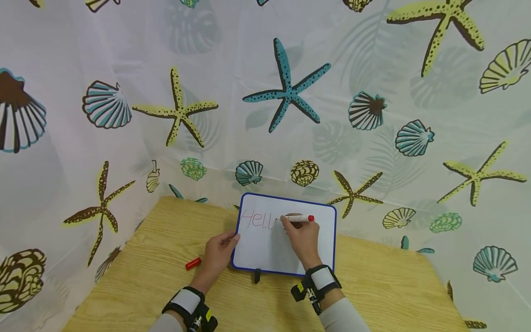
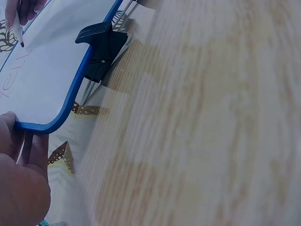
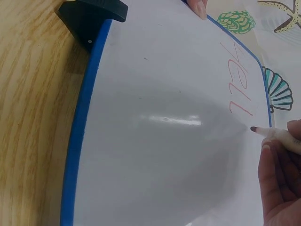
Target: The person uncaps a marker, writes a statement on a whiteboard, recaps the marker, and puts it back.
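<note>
A whiteboard [image 1: 265,251] with a blue frame leans on a black stand [image 2: 99,56] on the table. Thin red letters reading "Hell" [image 1: 256,220] run across its upper left. My right hand [image 1: 303,237] pinches a white marker [image 1: 296,218] with a red end, its tip close to the board just right of the last letter. At the board's left edge, my left hand [image 1: 220,251] grips the frame, thumb on the front and fingers behind, as the left wrist view [image 2: 23,174] shows. On the table left of that hand lies a red marker cap [image 1: 193,263].
The wooden table [image 1: 145,286] reaches out on both sides of the board. Behind it hangs a pale curtain [image 1: 232,138] printed with starfish and shells, meeting the table's back and left edges. The stand's black clip [image 1: 257,275] juts forward at the board's lower edge.
</note>
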A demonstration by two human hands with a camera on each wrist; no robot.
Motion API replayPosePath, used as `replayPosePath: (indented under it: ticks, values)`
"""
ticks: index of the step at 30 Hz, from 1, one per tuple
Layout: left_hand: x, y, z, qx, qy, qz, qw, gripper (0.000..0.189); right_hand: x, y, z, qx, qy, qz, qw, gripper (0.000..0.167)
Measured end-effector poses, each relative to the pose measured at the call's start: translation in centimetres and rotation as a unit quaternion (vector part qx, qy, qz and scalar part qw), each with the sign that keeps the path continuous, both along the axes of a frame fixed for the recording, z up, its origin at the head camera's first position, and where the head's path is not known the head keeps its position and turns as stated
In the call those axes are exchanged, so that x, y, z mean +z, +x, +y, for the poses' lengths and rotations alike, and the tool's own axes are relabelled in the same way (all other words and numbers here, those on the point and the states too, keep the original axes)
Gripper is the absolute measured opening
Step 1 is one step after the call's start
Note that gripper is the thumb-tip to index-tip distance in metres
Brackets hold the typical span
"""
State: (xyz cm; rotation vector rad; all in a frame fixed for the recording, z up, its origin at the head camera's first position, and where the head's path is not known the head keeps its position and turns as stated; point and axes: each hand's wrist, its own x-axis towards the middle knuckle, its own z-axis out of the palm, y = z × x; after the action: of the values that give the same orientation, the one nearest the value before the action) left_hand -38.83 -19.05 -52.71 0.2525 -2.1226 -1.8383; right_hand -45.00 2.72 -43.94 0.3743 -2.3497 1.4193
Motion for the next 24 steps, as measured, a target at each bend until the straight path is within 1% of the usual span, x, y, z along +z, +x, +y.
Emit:
replayPosePath:
  ticks: [12, 18, 24]
  values:
    - [0.07, 0.14, 0.0, -0.006, 0.007, -0.001, 1.0, 0.029, -0.11, -0.06, -0.33, -0.003, 0.01, -0.005, 0.9999, 0.013]
    - [0.32, 0.19, 0.08, -0.008, 0.01, -0.009, 0.9999, 0.03, -0.14, -0.11, -0.39, 0.007, 0.009, -0.015, 0.9998, 0.013]
    - [0.12, 0.07, 0.04, -0.006, 0.01, -0.012, 0.9999, 0.03, -0.32, -0.05, -0.42, 0.013, 0.012, -0.028, 0.9994, 0.013]
